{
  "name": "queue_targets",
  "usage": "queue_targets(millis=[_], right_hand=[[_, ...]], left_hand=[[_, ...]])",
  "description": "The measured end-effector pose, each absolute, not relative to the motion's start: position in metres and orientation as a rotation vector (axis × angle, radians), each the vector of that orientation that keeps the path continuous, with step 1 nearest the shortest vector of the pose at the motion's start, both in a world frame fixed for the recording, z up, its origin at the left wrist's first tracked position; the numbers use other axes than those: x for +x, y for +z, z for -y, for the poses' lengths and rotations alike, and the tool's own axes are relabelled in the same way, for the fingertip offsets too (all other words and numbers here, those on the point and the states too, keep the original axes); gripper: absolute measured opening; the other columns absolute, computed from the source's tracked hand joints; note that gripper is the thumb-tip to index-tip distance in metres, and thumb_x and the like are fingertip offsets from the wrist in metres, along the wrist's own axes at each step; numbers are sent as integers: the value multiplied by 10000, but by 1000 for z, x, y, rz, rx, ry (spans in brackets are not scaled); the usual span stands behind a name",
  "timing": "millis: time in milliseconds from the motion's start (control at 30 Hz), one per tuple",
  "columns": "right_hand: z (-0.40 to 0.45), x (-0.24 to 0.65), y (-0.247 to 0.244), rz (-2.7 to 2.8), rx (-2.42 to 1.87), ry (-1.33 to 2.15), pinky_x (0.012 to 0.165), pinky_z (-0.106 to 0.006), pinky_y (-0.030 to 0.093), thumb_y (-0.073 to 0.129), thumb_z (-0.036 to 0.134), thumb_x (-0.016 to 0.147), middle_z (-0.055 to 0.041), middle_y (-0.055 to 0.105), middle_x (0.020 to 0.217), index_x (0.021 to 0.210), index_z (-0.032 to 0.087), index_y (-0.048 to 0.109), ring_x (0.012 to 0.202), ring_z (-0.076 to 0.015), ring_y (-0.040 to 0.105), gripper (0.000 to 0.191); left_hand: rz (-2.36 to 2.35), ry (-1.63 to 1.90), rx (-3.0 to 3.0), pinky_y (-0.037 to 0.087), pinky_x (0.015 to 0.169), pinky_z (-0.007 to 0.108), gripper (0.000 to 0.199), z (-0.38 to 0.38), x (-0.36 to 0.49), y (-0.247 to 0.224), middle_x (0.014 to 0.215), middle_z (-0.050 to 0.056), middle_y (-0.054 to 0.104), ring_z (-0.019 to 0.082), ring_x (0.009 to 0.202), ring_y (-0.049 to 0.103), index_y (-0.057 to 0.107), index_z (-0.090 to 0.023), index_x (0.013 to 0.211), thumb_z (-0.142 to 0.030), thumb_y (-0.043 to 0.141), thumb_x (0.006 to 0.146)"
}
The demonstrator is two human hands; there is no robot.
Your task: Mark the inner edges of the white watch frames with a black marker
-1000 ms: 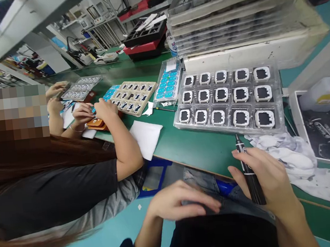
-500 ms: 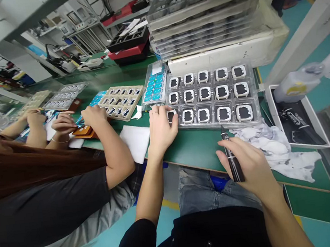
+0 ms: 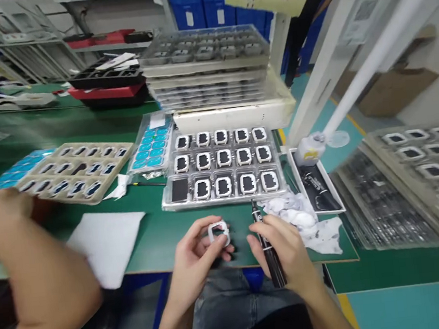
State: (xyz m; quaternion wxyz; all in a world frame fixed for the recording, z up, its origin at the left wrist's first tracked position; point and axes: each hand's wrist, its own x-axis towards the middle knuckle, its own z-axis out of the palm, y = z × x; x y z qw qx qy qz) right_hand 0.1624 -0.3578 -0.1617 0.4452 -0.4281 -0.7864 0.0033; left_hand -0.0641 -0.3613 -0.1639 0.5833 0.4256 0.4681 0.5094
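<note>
Between thumb and fingers, my left hand [image 3: 199,251] holds a small white square frame [image 3: 219,233] over the front edge of the green table. To its right, my right hand [image 3: 283,249] grips a black marker [image 3: 268,248], whose dark tip points up and away. Behind both hands lies a clear plastic tray [image 3: 229,201] with rows of similar white frames. Its front left compartment [image 3: 180,189] shows only a dark square, with no white frame.
A crumpled white cloth [image 3: 301,218] lies right of the marker, beside a white box [image 3: 339,206] with a bottle. Stacked trays [image 3: 210,76] rise behind. A white sheet [image 3: 104,244], a beige tray [image 3: 103,196] and a co-worker's arm [image 3: 49,261] are at left.
My left hand has lifted the white frame out of the tray's front left compartment and brought it near the marker. The view has turned to the right.
</note>
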Motion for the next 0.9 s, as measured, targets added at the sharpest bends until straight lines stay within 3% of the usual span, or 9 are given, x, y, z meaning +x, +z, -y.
queue_targets(millis=[67, 200, 367, 467, 567, 700, 900], right_hand=[[357, 162, -161, 1958, -1058, 12, 671, -327, 504, 706, 178, 1135, 6, 623, 885, 1172, 240, 687, 736, -180, 633, 74], [358, 164, -159, 1961, -1025, -12, 603, -323, 452, 747, 192, 1123, 23, 578, 815, 1111, 239, 724, 671, -167, 593, 54], [365, 159, -161, 1590, -931, -23, 693, -369, 688, 793, 142, 1032, -45, 806, 994, 1470, 217, 720, 752, -218, 797, 450], [369, 145, -161, 1358, -833, 293, 833, -483, 794, 778, 208, 1044, 1, 770, 914, 1326, 257, 717, 721, -222, 802, 292], [369, 129, -161, 1299, -771, 475, 962, -563, 823, 867, 215, 1011, 64, 687, 793, 1159, 258, 714, 636, -178, 726, 218], [369, 111, -163, 1251, -814, 563, 1012, -576, 829, 831, 168, 1042, 100, 614, 705, 1060, 257, 698, 588, -145, 664, 161], [372, 110, -167, 1261, -823, 595, 1029, -546, 832, 828, 135, 1014, 76, 657, 761, 1106, 260, 719, 628, -153, 684, 190]], left_hand=[[-1063, 1139, 932, 756, 767, 303, 588, 359, -69, -168, 1162, 84, 878, 223, 853, 891, 772, -224, 1371, -398, 1075, 898], [-1012, 1069, 938, 749, 949, 288, 725, 357, -70, -170, 1047, 51, 866, 222, 1004, 896, 730, -232, 1484, -298, 1094, 860], [-1056, 1191, 1015, 752, 961, 292, 542, 356, -59, -165, 1224, 81, 864, 199, 999, 898, 763, -228, 1321, -253, 1055, 865], [-1029, 1202, 1056, 746, 932, 258, 524, 353, -57, -166, 1253, 80, 875, 179, 987, 904, 753, -229, 1291, -199, 1032, 849], [-994, 1193, 1095, 745, 945, 248, 546, 352, -58, -168, 1231, 71, 899, 186, 1034, 915, 744, -234, 1333, -172, 1009, 860], [-976, 1168, 1162, 757, 963, 271, 504, 354, -60, -167, 1182, 74, 918, 212, 1070, 924, 759, -227, 1334, -178, 998, 893], [-978, 1097, 1189, 776, 986, 296, 467, 354, -64, -160, 1137, 50, 930, 225, 1058, 939, 769, -225, 1301, -173, 1001, 900]])
